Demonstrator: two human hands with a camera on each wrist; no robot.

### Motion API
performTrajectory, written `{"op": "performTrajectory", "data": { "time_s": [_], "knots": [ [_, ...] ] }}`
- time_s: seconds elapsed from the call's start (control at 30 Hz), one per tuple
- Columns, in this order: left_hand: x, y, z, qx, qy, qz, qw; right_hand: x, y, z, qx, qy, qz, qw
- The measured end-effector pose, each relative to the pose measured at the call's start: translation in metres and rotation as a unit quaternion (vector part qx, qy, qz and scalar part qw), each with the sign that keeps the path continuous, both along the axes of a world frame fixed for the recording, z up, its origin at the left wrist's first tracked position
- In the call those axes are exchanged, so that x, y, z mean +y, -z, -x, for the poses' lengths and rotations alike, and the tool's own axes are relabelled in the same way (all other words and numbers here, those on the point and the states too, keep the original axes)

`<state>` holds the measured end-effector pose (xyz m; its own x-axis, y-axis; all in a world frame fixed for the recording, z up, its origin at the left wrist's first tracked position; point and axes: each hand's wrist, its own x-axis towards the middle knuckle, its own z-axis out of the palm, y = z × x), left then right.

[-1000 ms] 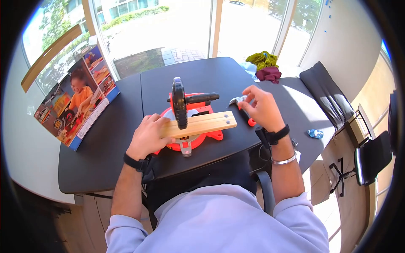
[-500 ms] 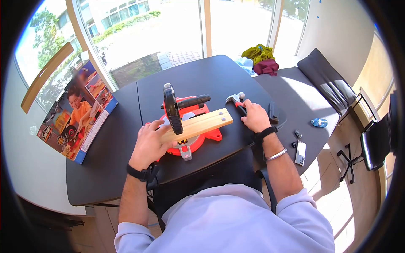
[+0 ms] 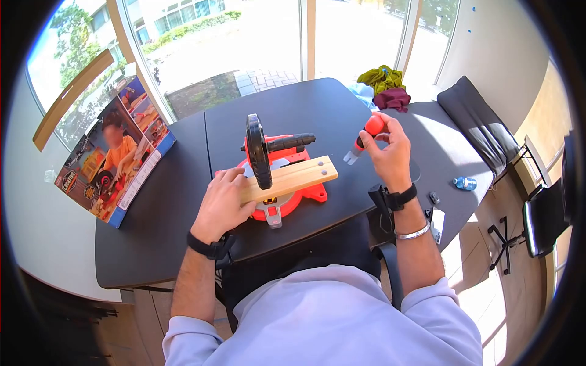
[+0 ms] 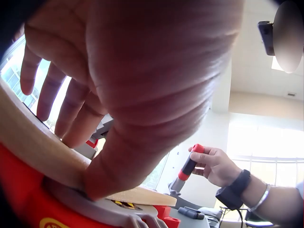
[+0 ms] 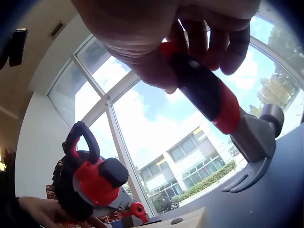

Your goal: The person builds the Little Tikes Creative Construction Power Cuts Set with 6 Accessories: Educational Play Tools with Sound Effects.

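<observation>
A wooden board (image 3: 299, 177) with two grey round heads near its right end lies across the red and black toy saw (image 3: 259, 152). The left hand (image 3: 223, 203) grips the board's left part, thumb on the near edge and fingers over the top. Up off the table, right of the board, the right hand (image 3: 390, 152) holds a toy hammer by the end of its red and black handle (image 3: 368, 132). In the right wrist view the grey hammer head (image 5: 256, 140) hangs downward, claw toward the board (image 5: 190, 219).
A large picture box (image 3: 116, 155) stands at the table's left. Clothes (image 3: 390, 88) lie at the far right. A bottle (image 3: 465, 183), a phone (image 3: 437, 226) and a small dark item (image 3: 434, 197) sit on the right side, near a black cushion (image 3: 476, 128).
The right hand has taken hold of the hammer and lifted it from the table, its head now pointing down. The left hand has stayed on the board.
</observation>
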<state>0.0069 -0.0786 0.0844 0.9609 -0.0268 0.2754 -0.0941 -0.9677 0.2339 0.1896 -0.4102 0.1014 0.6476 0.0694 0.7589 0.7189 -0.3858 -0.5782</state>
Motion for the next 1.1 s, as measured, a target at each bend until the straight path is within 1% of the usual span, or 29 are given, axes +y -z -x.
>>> {"op": "performTrajectory", "data": {
  "time_s": [0.03, 0.07, 0.1, 0.13, 0.2, 0.23, 0.3, 0.33, 0.4, 0.43, 0.5, 0.63, 0.83, 0.93, 1.0, 1.03, 1.07, 1.1],
  "knots": [
    [-0.003, 0.000, 0.000, -0.031, 0.029, 0.010, 0.999, 0.003, -0.002, 0.002, 0.002, 0.000, 0.001, 1.000],
    [-0.005, 0.001, 0.000, -0.060, 0.058, 0.021, 0.996, 0.007, -0.002, 0.004, 0.018, -0.048, -0.032, 0.998],
    [-0.008, 0.000, 0.001, -0.057, 0.058, 0.023, 0.996, 0.010, -0.003, 0.008, 0.034, -0.096, -0.065, 0.993],
    [-0.011, -0.004, 0.001, -0.034, 0.070, 0.035, 0.996, 0.013, -0.003, 0.012, 0.037, -0.095, -0.065, 0.993],
    [-0.011, -0.004, 0.000, -0.011, 0.082, 0.050, 0.995, 0.018, -0.007, 0.018, 0.020, -0.111, -0.023, 0.993],
    [-0.010, -0.002, -0.001, -0.014, 0.091, 0.053, 0.994, 0.022, -0.008, 0.021, 0.021, -0.111, -0.022, 0.993],
    [-0.009, -0.001, -0.002, -0.017, 0.098, 0.058, 0.993, 0.027, -0.009, 0.027, -0.031, -0.103, 0.043, 0.993],
    [-0.009, 0.000, -0.002, -0.024, 0.097, 0.056, 0.993, 0.028, -0.008, 0.027, -0.030, -0.104, 0.044, 0.993],
    [-0.009, 0.000, -0.002, -0.031, 0.095, 0.054, 0.994, 0.032, -0.004, 0.026, -0.076, -0.092, 0.110, 0.987],
    [-0.008, 0.001, -0.002, -0.031, 0.092, 0.051, 0.994, 0.034, -0.004, 0.028, -0.076, -0.093, 0.111, 0.987],
    [-0.007, 0.003, -0.003, -0.031, 0.090, 0.047, 0.994, 0.037, -0.004, 0.034, -0.105, -0.077, 0.149, 0.980],
    [-0.007, 0.004, -0.003, -0.029, 0.082, 0.041, 0.995, 0.038, -0.006, 0.040, -0.108, -0.082, 0.171, 0.976],
    [-0.007, 0.007, -0.004, -0.043, 0.075, 0.041, 0.995, 0.041, -0.004, 0.043, -0.107, -0.104, 0.152, 0.977],
    [-0.008, 0.010, -0.004, -0.049, 0.072, 0.039, 0.995, 0.042, -0.005, 0.044, -0.114, -0.116, 0.168, 0.972],
    [-0.008, 0.010, -0.005, -0.052, 0.069, 0.036, 0.996, 0.041, -0.009, 0.044, -0.109, -0.128, 0.198, 0.966],
    [-0.007, 0.010, -0.005, -0.030, 0.065, 0.031, 0.997, 0.042, -0.009, 0.043, -0.109, -0.129, 0.197, 0.966],
    [-0.006, 0.010, -0.006, -0.009, 0.061, 0.026, 0.998, 0.042, -0.009, 0.039, -0.082, -0.118, 0.188, 0.972],
    [-0.007, 0.011, -0.005, -0.010, 0.060, 0.025, 0.998, 0.042, -0.008, 0.035, -0.055, -0.105, 0.179, 0.977]
  ]
}}
